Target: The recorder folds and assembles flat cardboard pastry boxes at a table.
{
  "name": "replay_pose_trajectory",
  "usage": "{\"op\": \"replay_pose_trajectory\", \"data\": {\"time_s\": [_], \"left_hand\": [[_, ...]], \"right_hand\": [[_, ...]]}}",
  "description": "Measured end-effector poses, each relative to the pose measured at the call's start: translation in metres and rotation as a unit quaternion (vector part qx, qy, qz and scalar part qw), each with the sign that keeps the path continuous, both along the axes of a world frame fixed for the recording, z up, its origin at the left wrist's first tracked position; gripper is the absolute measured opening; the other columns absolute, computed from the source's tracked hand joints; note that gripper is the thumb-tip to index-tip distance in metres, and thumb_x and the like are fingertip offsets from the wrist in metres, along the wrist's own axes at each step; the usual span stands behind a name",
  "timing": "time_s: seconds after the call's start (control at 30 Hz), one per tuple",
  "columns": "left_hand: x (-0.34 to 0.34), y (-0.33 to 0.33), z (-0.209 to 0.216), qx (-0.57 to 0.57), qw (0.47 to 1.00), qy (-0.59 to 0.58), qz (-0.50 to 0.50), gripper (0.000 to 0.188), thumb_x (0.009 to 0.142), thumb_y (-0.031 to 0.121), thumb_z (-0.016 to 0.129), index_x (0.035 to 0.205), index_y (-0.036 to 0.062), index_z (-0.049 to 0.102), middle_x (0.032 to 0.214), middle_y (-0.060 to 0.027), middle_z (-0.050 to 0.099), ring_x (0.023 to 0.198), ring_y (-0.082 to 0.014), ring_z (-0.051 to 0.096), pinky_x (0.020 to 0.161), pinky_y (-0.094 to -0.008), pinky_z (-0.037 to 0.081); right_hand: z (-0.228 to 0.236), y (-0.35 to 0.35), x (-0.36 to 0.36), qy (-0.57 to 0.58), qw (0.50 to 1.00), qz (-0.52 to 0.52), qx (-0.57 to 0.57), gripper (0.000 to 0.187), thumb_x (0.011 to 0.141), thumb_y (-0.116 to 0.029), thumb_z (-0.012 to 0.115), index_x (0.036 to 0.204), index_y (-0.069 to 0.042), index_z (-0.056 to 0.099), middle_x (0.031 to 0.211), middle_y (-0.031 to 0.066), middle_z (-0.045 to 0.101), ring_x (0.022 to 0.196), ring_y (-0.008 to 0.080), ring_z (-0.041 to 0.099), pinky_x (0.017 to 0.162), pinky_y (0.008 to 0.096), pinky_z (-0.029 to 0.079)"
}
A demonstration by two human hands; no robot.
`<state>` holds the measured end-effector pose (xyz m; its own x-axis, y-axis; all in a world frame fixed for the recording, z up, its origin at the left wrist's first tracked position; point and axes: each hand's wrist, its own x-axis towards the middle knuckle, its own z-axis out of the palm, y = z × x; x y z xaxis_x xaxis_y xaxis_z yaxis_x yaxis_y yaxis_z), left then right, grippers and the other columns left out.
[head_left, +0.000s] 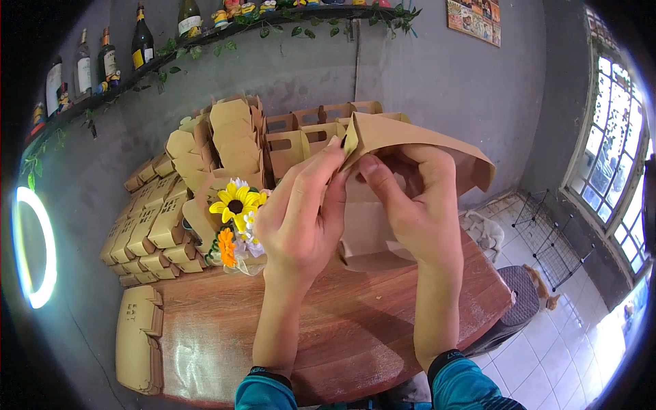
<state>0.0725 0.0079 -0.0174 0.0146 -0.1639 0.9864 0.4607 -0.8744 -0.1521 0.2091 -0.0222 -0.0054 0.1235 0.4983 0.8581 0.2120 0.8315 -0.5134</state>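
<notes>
A brown cardboard box (pixel 372 225), partly folded, is held up above the wooden table in front of me. My left hand (pixel 297 212) pinches its upper left corner, where two panels meet. With thumb and bent fingers, my right hand (pixel 420 205) grips the fold just right of that corner, its fingertips partly hidden behind the board. A long flap (pixel 427 137) spreads over the right hand toward the right. Just left of my left hand stands a bunch of yellow, orange and white flowers (pixel 236 208).
Stacked folded boxes (pixel 160 222), upright open cartons (pixel 236 140) and cartons with handle holes (pixel 287 150) crowd the table's back left. Flat cardboard blanks (pixel 137 335) lie at the left end of the wooden table (pixel 328 328). A stool (pixel 516 294) stands beyond its right edge.
</notes>
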Motion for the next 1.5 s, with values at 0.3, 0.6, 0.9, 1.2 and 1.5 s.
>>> {"op": "replay_pose_trajectory", "data": {"time_s": [0.3, 0.6, 0.9, 1.2, 1.5], "left_hand": [[0.009, -0.003, 0.001, -0.021, 0.998, 0.013, -0.052, 0.038, 0.075, -0.013, 0.071, 0.111, -0.0041, 0.066, 0.101, -0.018, 0.071, 0.087, -0.028, 0.071, 0.072, -0.0312, 0.057], [-0.001, -0.004, 0.0, -0.083, 0.996, 0.006, -0.042, 0.039, 0.074, -0.013, 0.068, 0.111, -0.0013, 0.067, 0.101, -0.0174, 0.071, 0.087, -0.0284, 0.072, 0.074, -0.032, 0.057], [0.0, 0.0, 0.001, -0.134, 0.989, -0.017, -0.056, 0.046, 0.07, -0.007, 0.072, 0.115, 0.0015, 0.064, 0.095, -0.0134, 0.069, 0.08, -0.0279, 0.067, 0.071, -0.035, 0.053], [-0.026, 0.011, -0.004, -0.26, 0.958, -0.043, -0.109, 0.014, 0.077, -0.011, 0.062, 0.082, -0.0023, 0.053, 0.069, -0.0105, 0.057, 0.067, -0.0155, 0.059, 0.066, -0.028, 0.048], [-0.045, 0.013, 0.007, -0.293, 0.938, -0.165, -0.088, 0.017, 0.087, -0.008, 0.063, 0.08, -0.0015, 0.049, 0.073, -0.0032, 0.055, 0.069, -0.0052, 0.05, 0.062, -0.0219, 0.048]], "right_hand": [[-0.003, 0.002, -0.014, 0.11, 0.991, 0.041, 0.069, 0.008, 0.085, 0.004, 0.061, 0.092, 0.006, 0.063, 0.081, 0.0068, 0.066, 0.074, 0.0115, 0.061, 0.07, 0.0256, 0.048], [0.0, 0.002, -0.013, 0.014, 0.996, -0.056, 0.067, 0.017, 0.083, 0.006, 0.063, 0.101, 0.007, 0.064, 0.089, 0.0139, 0.071, 0.083, 0.0221, 0.071, 0.076, 0.0307, 0.053], [-0.001, 0.002, -0.011, -0.044, 0.993, -0.081, 0.079, 0.026, 0.085, 0.008, 0.055, 0.11, 0.002, 0.062, 0.088, 0.0183, 0.068, 0.083, 0.0387, 0.067, 0.074, 0.0384, 0.051], [0.001, -0.052, -0.016, -0.227, 0.97, -0.09, 0.003, 0.029, 0.091, -0.008, 0.062, 0.116, 0.006, 0.062, 0.102, 0.019, 0.069, 0.081, 0.0314, 0.067, 0.087, 0.0373, 0.049], [0.024, -0.096, 0.024, -0.126, 0.951, -0.282, -0.019, 0.052, 0.064, -0.022, 0.091, 0.102, 0.001, 0.064, 0.094, 0.0105, 0.069, 0.073, 0.0119, 0.067, 0.068, 0.0233, 0.051]]}}
